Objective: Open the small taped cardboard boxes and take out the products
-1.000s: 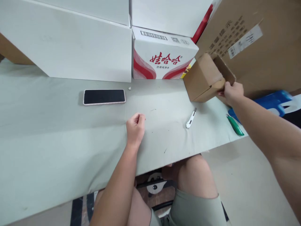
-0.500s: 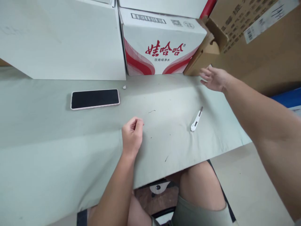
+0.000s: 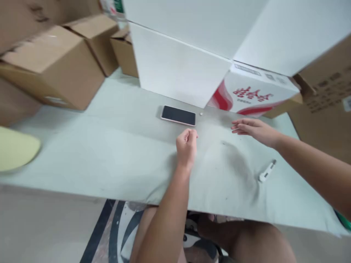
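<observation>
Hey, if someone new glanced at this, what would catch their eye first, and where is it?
Probably the white carton with red lettering, at the back of the table, right of centre. Next, the dark-screened phone lying on the pale tabletop near the middle, with the curled left hand close in front of its right end. The open right hand also stands out, in front of the carton.
</observation>
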`<state>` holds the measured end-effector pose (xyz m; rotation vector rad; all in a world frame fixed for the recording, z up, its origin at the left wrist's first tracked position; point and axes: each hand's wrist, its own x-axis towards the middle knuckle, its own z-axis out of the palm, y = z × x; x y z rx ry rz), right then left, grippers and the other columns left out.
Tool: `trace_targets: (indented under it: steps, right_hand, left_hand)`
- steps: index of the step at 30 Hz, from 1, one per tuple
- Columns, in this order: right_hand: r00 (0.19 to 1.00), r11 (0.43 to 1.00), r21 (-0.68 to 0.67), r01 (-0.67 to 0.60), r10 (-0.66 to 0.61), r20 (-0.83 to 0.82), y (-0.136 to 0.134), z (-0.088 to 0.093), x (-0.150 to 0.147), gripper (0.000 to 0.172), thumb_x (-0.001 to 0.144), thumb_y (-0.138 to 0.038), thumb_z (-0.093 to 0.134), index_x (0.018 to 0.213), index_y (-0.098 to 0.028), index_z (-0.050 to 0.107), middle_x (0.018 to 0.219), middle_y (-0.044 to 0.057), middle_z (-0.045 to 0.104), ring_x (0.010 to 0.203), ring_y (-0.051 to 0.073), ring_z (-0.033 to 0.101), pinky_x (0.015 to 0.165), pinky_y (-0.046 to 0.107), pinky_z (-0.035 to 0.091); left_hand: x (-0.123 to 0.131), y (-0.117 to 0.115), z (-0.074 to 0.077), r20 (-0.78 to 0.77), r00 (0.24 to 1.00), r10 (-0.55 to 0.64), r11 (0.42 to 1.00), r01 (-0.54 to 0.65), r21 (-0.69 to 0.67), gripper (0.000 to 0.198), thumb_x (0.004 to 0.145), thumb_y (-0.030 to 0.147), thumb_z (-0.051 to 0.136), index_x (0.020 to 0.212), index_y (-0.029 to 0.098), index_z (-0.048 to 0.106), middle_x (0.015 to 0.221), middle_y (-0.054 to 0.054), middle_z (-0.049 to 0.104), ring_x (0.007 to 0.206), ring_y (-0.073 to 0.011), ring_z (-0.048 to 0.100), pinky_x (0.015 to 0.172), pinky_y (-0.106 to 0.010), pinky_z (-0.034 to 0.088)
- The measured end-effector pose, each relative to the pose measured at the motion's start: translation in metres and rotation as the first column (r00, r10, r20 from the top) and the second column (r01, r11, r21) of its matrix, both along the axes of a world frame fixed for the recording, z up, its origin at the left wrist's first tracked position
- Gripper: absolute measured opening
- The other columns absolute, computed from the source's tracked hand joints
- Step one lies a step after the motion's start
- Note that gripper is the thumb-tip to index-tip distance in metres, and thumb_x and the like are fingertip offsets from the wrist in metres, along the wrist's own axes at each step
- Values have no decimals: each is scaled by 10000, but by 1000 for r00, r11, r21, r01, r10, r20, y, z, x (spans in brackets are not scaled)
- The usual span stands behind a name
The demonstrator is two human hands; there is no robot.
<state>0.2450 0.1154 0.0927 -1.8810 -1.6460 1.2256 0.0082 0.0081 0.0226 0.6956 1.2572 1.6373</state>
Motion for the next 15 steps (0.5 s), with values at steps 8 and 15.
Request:
trace_targets:
  steps: [8, 15]
  right_hand:
    - [724, 571, 446, -689, 540, 428, 13, -38, -241, 367, 898, -277, 587, 1221, -200, 741, 1219, 140, 731, 1114, 297, 719, 1029, 526, 602]
    - [532, 219, 525, -823, 623, 574, -23, -16, -464, 739, 966, -253, 537, 1670, -220, 316, 1652, 124, 429, 1504, 381, 492, 1189, 601, 458]
  left_hand:
    - [-73, -22, 14, 252, 951, 179, 972, -210, 103, 414, 920, 299, 599, 591, 209, 364, 560, 59, 251, 528, -85, 229, 506, -251, 191]
    - [-133, -15, -1, 451, 827, 335, 942, -310, -130, 479, 881, 90, 517, 573, 215, 172, 549, 56, 143, 530, -73, 131, 526, -273, 122]
